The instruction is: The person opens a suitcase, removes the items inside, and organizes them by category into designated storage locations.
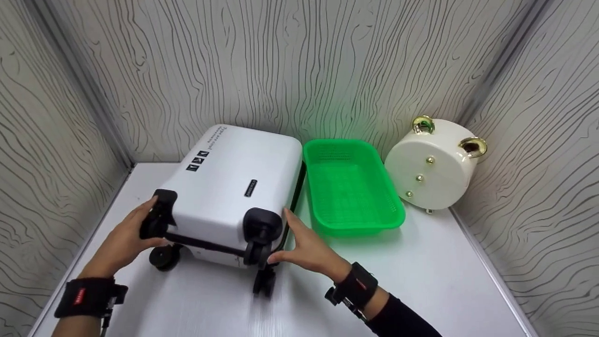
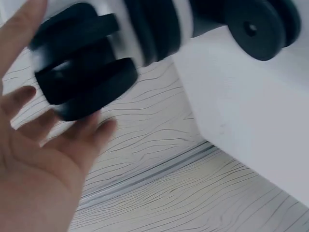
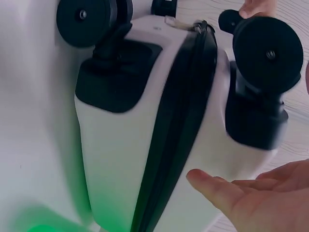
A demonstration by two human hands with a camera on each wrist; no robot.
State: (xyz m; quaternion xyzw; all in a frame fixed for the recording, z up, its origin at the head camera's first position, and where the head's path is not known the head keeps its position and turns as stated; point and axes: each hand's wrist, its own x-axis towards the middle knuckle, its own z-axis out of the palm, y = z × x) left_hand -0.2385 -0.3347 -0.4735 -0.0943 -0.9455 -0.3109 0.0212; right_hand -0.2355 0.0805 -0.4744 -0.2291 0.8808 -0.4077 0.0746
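A white hard-shell suitcase (image 1: 234,164) with black corner guards and wheels lies on its broad side, wheel end toward me. My left hand (image 1: 124,238) holds its near left corner, thumb low and fingers around the upper wheel (image 2: 82,63). At the near right corner is my right hand (image 1: 309,245), its fingers stretched along the suitcase's side and the thumb by a wheel (image 1: 257,252). In the right wrist view, a straight finger of the right hand (image 3: 260,198) reaches the shell next to the black zipper band (image 3: 178,116). The suitcase's far underside is hidden.
A green plastic basket (image 1: 398,217) stands right of the suitcase. Beyond it, a round white container (image 1: 430,173) with gold knobs and gold ring-shaped parts leans near the right wall. Patterned walls (image 1: 299,61) enclose the white table (image 1: 374,290) at the back and sides.
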